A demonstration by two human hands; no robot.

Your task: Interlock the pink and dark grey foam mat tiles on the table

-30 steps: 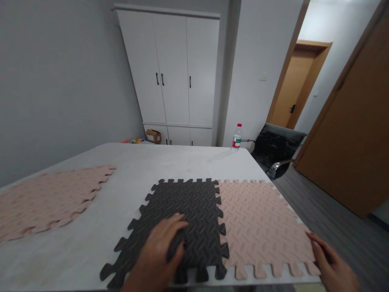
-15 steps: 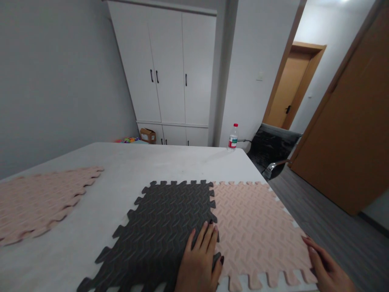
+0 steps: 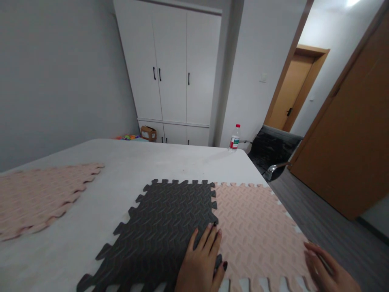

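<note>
A dark grey foam mat tile (image 3: 173, 219) with jigsaw edges lies flat on the table. Against its right side sits a pink foam mat tile (image 3: 258, 227), their toothed edges meeting along a seam. My left hand (image 3: 200, 259) rests palm down over the lower part of that seam, fingers stretched out, thumb reaching onto the pink tile. It covers some of the joined teeth. At the pink tile's right edge, near the front corner, my right hand (image 3: 330, 267) holds the border between thumb and fingers; its lower fingers are partly hidden.
Another pink foam tile (image 3: 45, 194) lies on the left of the white table (image 3: 121, 158). A red-capped plastic bottle (image 3: 235, 138) stands at the far right corner. Beyond are a black chair (image 3: 273, 148), a cardboard box (image 3: 148, 133) and white cabinets (image 3: 173, 65).
The view has shifted slightly. My left hand stays flat over the seam, and my right hand remains at the pink tile's right edge. The tiles show no clear movement.
</note>
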